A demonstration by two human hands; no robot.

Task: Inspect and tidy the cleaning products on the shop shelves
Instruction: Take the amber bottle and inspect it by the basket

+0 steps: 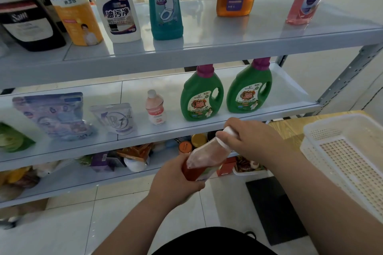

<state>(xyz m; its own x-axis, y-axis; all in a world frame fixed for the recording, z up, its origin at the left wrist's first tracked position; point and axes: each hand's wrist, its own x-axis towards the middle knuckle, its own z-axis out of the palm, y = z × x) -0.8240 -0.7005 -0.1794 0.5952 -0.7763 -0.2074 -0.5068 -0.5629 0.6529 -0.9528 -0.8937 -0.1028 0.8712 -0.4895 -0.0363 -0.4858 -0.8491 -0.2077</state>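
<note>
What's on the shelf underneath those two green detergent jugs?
Jars with orange and yellow lids, a red box and a white tray of wrapped items show. The pink bottle with a white cap, gripped by the left hand and right hand, covers the rest.

Glossy plastic bottle (204, 156), perforated plastic basket (348, 151), seemingly metal shelf (186, 47).
</note>
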